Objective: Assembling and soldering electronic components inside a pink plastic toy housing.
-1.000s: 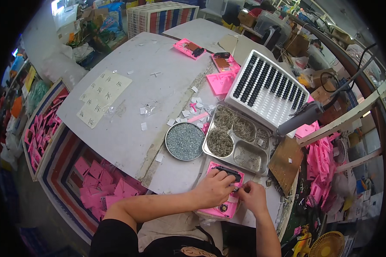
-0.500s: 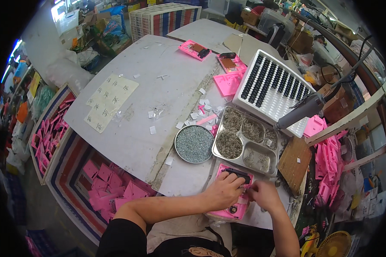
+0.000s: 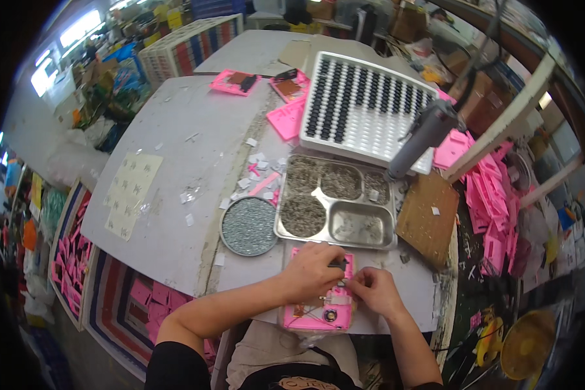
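Note:
A pink plastic casing (image 3: pixel 310 321) lies in front of me at the near edge of the table. It has a black part at the top and a small round dark-rimmed part near its lower right corner. My left hand (image 3: pixel 313 273) rests over the upper part of the casing, its fingers curled down by the black part; its fingertips are partly hidden. From the right, my right hand (image 3: pixel 378 290) reaches to the casing's right edge with thumb and finger pinched together. Anything in that pinch is too small to make out.
Beyond the casing stand a steel compartment tray (image 3: pixel 389 244) of small metal parts and a round dish (image 3: pixel 248 225) of silvery pieces. A white tray (image 3: pixel 310 144) with rows of black parts lies behind. A grey electric screwdriver (image 3: pixel 422 138) hangs at right, above a wooden board (image 3: pixel 429 221).
The view has shifted, so the table's things appear further left. My left hand has slid off the casing's lower middle, showing more of it. My right hand stays at its right edge.

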A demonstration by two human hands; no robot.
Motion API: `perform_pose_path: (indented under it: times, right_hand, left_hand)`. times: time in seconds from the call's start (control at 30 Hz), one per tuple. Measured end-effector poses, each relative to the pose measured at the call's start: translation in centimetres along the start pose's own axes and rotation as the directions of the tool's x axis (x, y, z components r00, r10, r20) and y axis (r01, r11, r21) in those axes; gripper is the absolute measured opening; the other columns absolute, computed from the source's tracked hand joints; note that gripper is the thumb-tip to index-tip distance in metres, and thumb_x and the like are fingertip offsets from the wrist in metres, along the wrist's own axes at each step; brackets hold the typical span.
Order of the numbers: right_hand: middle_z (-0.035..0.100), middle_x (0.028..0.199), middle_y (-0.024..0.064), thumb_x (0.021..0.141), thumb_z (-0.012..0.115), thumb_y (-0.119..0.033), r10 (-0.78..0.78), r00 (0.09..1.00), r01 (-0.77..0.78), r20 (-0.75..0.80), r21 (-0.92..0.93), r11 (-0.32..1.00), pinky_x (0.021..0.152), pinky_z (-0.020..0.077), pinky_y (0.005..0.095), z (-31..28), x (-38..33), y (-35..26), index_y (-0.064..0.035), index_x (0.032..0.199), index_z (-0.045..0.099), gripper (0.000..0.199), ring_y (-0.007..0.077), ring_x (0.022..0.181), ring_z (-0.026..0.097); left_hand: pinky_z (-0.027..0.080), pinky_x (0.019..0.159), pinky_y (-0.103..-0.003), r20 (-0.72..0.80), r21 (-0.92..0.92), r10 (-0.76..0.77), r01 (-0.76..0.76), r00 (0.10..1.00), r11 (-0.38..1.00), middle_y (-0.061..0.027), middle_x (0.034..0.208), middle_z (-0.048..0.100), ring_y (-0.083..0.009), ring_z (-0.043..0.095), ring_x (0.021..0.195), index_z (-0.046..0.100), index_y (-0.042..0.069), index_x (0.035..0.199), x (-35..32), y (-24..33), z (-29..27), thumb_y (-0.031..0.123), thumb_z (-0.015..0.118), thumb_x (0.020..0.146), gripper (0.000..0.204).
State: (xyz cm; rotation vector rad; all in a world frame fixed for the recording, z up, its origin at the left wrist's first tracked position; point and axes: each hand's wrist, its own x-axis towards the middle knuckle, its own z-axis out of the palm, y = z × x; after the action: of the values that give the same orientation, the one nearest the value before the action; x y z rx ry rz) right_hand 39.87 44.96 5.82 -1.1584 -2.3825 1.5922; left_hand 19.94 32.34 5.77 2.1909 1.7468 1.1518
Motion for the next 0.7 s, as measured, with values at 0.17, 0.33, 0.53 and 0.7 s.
perform_pose_path:
  times: [0.17, 0.33, 0.53, 0.7]
  right_hand:
    - [0.071, 0.076, 0.0122, 0.091, 0.078, -0.029, -0.198, 0.969, 0.189, -0.149, -0.073, 0.979, 0.063, 0.0526, 0.0344, 0.3, -1.4, -0.1, -0.0016, 0.092, 0.070, 0.028, 0.0197, 0.065, 0.066]
    - [0.071, 0.076, 0.0100, 0.089, 0.078, -0.024, -0.344, 0.917, 0.297, -0.201, -0.229, 0.927, 0.066, 0.0546, 0.0326, -9.0, -4.4, -3.2, -0.0047, 0.095, 0.071, 0.021, 0.0185, 0.066, 0.068]
    - [0.076, 0.105, 0.0170, 0.083, 0.070, -0.020, -0.440, 0.615, -0.255, -0.654, -0.693, 0.674, 0.081, 0.0561, 0.0476, -37.0, 3.9, 0.4, -0.0053, 0.104, 0.074, 0.026, 0.0349, 0.096, 0.072]
    - [0.074, 0.113, 0.0184, 0.082, 0.073, -0.033, -0.104, 0.716, -0.568, -0.691, -0.662, 0.489, 0.092, 0.0568, 0.0468, -39.9, 11.2, 3.3, -0.0066, 0.113, 0.075, 0.041, 0.0351, 0.108, 0.071]
  left_hand:
    - [0.052, 0.084, -0.048, 0.053, -0.006, 0.154, -0.154, 0.987, 0.988, -0.0139, 0.120, 0.065, -0.0363, 0.064, 0.104, 0.074, 0.011, 0.091, 1.6, -1.7, 1.3, 0.016, 0.078, 0.072, 0.021]
    - [0.051, 0.083, -0.046, 0.170, -0.008, 0.075, -0.075, 0.983, 0.997, -0.0126, 0.117, 0.063, -0.0338, 0.062, 0.099, 0.074, 0.014, 0.093, 2.2, -1.1, 0.0, 0.012, 0.081, 0.071, 0.023]
    - [0.051, 0.081, -0.044, 0.187, 0.001, 0.085, -0.087, 0.979, 0.996, -0.0107, 0.117, 0.062, -0.0324, 0.060, 0.097, 0.073, 0.014, 0.091, 3.2, -0.1, 0.2, 0.011, 0.082, 0.070, 0.023]
    - [0.048, 0.082, -0.045, 0.193, 0.020, 0.041, -0.046, 0.980, 0.999, -0.0096, 0.116, 0.062, -0.0311, 0.060, 0.096, 0.074, 0.016, 0.091, 2.3, -0.7, 0.1, 0.011, 0.082, 0.068, 0.025]
